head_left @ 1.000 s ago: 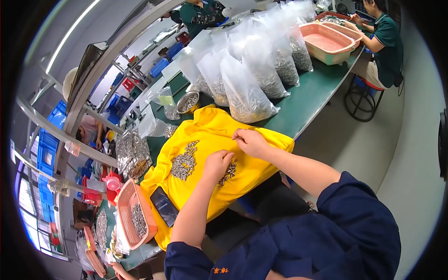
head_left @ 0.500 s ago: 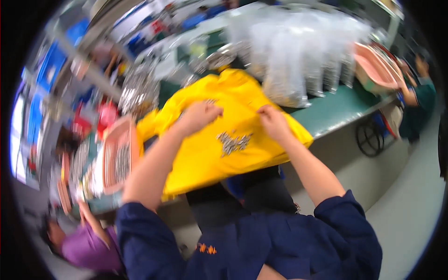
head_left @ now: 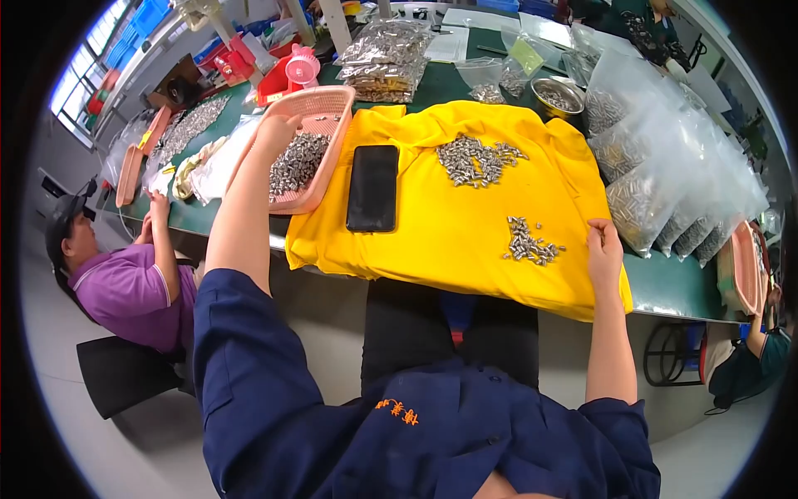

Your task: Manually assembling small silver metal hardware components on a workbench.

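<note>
My left hand (head_left: 278,133) is over the far left part of a pink plastic basket (head_left: 339,104), its fingers curled; whatever they may hold is hidden. Inside the basket lies a heap of small silvery metal parts (head_left: 301,160). My right hand (head_left: 605,241) hovers at the right side of a yellow cloth (head_left: 449,241), thumb and fingertips close together; I cannot make out anything between them. Just left of it is a small pile of metal parts (head_left: 532,248). A larger pile (head_left: 475,160) sits farther back on the cloth. A black phone (head_left: 372,189) lies beside the basket.
Clear bags of metal parts (head_left: 636,195) crowd the right side. Behind the cloth stand a metal bowl (head_left: 557,97) and stacked bagged parts (head_left: 384,62). A pink fan (head_left: 302,66) is at back left. A person in purple (head_left: 129,287) sits at left; another works at far right.
My left hand has gone from above the cloth to the basket on the left. My right hand has shifted toward the cloth's right edge. The view has turned, bringing the phone into sight.
</note>
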Demonstrator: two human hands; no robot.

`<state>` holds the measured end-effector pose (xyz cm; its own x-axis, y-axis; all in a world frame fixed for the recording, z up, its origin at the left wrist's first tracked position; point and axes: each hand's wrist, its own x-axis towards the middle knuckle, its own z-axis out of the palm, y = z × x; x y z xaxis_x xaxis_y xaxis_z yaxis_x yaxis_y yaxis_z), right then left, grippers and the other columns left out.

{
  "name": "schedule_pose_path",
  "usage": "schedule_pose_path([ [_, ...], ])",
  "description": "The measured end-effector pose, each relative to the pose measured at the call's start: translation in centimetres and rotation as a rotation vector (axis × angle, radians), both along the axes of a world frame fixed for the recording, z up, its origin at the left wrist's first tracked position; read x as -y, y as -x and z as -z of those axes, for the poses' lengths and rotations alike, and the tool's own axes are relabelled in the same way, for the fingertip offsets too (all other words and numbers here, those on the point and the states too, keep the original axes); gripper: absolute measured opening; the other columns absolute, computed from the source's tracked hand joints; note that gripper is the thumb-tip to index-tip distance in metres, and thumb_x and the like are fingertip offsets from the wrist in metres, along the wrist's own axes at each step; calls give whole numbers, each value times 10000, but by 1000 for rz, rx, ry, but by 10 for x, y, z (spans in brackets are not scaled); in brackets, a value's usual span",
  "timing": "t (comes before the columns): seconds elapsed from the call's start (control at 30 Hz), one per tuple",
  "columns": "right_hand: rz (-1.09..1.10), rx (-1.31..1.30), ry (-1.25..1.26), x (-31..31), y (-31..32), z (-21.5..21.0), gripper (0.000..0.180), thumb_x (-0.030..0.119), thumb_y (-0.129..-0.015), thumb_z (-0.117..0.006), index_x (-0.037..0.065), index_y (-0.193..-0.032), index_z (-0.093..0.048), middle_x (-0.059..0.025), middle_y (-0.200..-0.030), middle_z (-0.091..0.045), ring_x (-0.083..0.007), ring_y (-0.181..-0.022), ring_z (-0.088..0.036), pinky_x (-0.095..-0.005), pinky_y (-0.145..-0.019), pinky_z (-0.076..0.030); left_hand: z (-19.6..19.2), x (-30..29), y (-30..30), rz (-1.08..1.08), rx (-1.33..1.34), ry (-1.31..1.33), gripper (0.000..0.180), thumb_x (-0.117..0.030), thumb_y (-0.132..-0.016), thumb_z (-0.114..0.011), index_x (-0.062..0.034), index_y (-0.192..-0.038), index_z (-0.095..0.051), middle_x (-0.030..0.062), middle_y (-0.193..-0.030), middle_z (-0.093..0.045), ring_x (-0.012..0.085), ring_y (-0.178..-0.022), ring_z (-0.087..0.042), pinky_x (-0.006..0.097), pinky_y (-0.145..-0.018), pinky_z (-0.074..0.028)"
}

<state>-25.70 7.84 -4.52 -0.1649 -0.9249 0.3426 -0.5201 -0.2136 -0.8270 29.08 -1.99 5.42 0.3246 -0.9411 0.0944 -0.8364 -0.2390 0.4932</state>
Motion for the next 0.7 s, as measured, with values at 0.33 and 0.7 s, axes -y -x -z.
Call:
schedule_pose_path([
  [0.33,19,26,-3,-3,-6,-5,114,41,-810,-461,0,-898,-519,-16,-723,-500,-78,-638,-446,-206,-590,-380,17,2,-40,79,46,-81,358,-383,-767,-539,-78,-929,-634,126,-838,-626,243,-811,-591,322,-756,-429],
  [0.7,-13,-53,87,0,-15,-11,110,57,-808,-475,3,-893,-519,-11,-711,-493,-74,-635,-442,-199,-587,-380,-11,-37,-9,350,222,193,207,-123,-725,-578,-27,-904,-618,138,-924,-594,233,-841,-574,301,-745,-447],
])
